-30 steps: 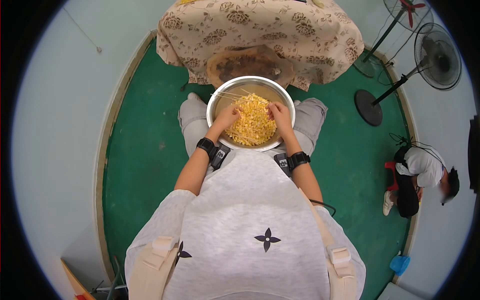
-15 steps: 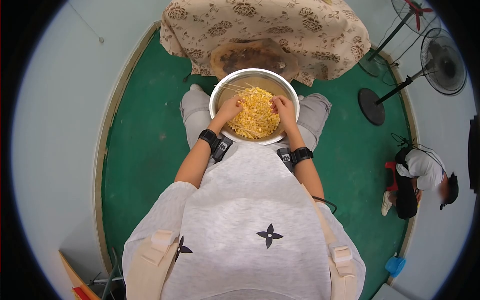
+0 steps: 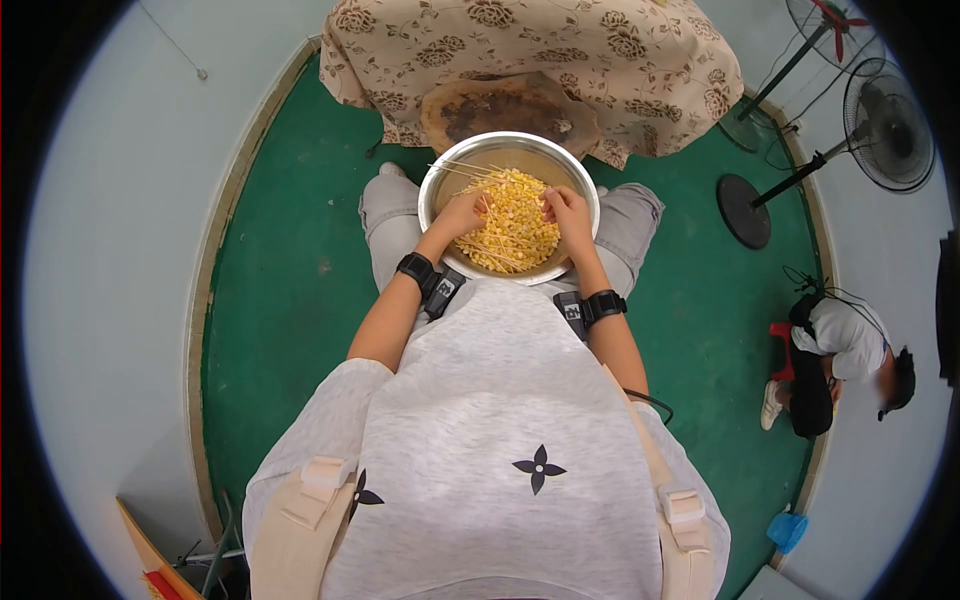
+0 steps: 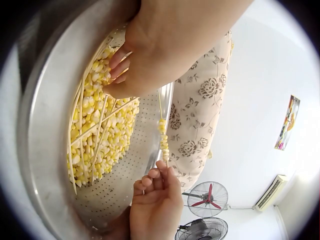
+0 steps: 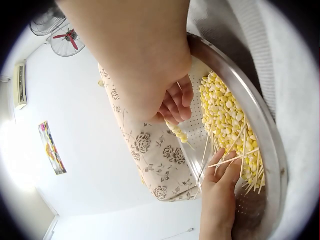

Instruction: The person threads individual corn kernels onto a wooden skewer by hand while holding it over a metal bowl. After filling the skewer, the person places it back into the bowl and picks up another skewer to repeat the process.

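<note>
Corn kernels (image 3: 520, 235) lie heaped in a metal basin (image 3: 425, 205) held between the person's knees, with a perforated lining (image 4: 122, 172) inside. Thin wooden skewers (image 5: 235, 158) lie across the heap, and some lean on the far rim. My left hand (image 3: 460, 216) reaches down to the kernels; its fingers (image 4: 120, 69) are spread from the thumb, fingertips right at the corn and partly hidden by a skewer in the right wrist view. Over the basin's right side, my right hand (image 3: 572, 220) pinches a skewer threaded with several kernels (image 4: 164, 141), its point free.
Ahead stands a table under a flowered cloth (image 3: 560, 60), with a wooden slab (image 3: 500, 110) by the basin. Two stand fans (image 3: 885, 125) are at the right wall. Another person (image 3: 845, 335) sits low at the right near a blue bag (image 3: 787, 530).
The head view has shifted slightly, so the basin and table appear a little higher and further right. Both hands keep nearly the same places over the basin.
</note>
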